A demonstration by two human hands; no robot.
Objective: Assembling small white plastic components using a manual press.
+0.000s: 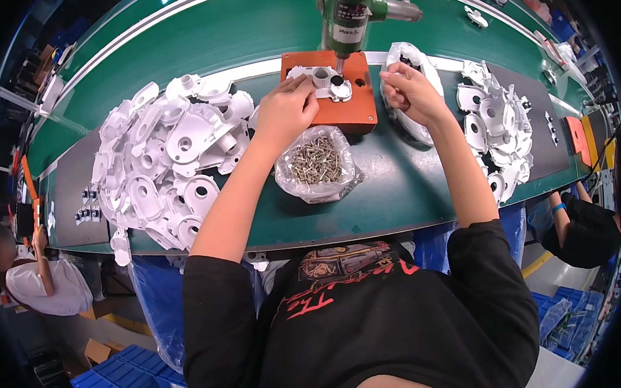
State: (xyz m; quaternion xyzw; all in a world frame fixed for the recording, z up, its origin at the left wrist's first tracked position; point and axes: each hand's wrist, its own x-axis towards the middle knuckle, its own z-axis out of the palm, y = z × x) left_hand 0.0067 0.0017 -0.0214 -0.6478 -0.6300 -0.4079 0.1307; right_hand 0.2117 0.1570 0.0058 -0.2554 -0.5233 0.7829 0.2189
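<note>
A white plastic housing (324,89) with a round collar lies on an orange fixture block (352,118), a black round piece at its right end. My left hand (288,109) is closed, its fingertips gripping the housing's left side. Right above it comes down the spindle of a green press-like machine (347,23). My right hand (412,94) is raised over a clear plastic bag (426,126) holding dark pieces, right of the block. Its fingers are pinched together; what they hold, if anything, cannot be made out. Below the block, a clear bag of small metal screws (314,160) stands open.
A large heap of white plastic housings (175,148) covers the bench on the left; a smaller heap of white parts (500,124) lies on the right. Small dark-and-silver pieces (86,206) rest at far left. Co-workers (45,285) (582,225) sit at both sides. Blue crates (127,379) stand below.
</note>
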